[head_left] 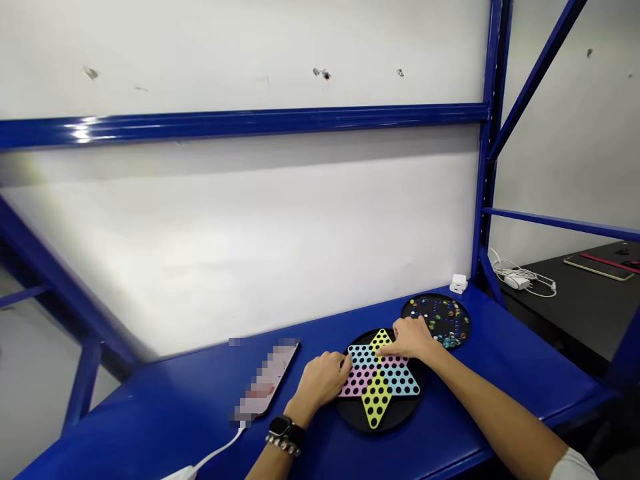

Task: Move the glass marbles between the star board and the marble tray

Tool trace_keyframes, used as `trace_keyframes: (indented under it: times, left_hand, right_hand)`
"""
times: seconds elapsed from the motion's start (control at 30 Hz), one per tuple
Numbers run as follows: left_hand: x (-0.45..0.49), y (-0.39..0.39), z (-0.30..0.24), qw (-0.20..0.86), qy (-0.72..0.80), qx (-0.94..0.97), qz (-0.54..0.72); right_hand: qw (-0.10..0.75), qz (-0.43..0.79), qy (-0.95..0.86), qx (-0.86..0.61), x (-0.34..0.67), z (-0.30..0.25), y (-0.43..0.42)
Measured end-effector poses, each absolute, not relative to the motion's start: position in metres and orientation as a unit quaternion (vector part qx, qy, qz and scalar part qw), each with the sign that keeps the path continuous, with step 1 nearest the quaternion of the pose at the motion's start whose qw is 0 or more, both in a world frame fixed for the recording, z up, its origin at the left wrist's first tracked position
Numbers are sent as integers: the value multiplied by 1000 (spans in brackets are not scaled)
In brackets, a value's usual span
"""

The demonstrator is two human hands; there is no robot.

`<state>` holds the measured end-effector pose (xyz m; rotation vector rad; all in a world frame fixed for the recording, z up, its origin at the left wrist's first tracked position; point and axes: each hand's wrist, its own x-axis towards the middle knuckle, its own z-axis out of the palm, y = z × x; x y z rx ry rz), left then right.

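White plaster wall [250, 253] rises behind a glossy blue desk [200, 407], which is framed by painted blue steel beams [240, 123].

Near the front edge of the desk lies a round black game board [395, 421]. It is flat and smooth, with a six-pointed star [376, 400] printed in yellow, pink and pale blue. The star is dotted all over with small dark holes. Just beyond it, close to its upper right rim, sits a second round black tray [443, 319]. This one holds a scatter of small shiny marbles [447, 340] in mixed colours, thickest along its near edge.

The left hand [323, 380] rests palm down at the board's left rim. Its fingers are curled loosely and touch the edge of the star. Whether they pinch anything cannot be told. A dark wristwatch [284, 432] with a metal band sits on that wrist.

The right hand [411, 339] lies over the upper part of the star, its forearm stretched in from the lower right. Its fingers are bent downward onto the board, and what lies under them is hidden.

Left of the hands a flat phone [265, 383] lies on the desk with a white cable [215, 453] trailing from it. A small white plug cube [459, 284] stands by the wall.
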<state>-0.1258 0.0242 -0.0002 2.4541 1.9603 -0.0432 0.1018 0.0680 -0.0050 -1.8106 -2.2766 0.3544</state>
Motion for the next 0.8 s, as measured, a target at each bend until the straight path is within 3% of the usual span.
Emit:
trace_keyframes:
  times: [0.8]
  left_hand:
    - [-129,30,-6,11,645,764,-5]
  right_hand:
    - [102,128,-772,-614,102,-1,66]
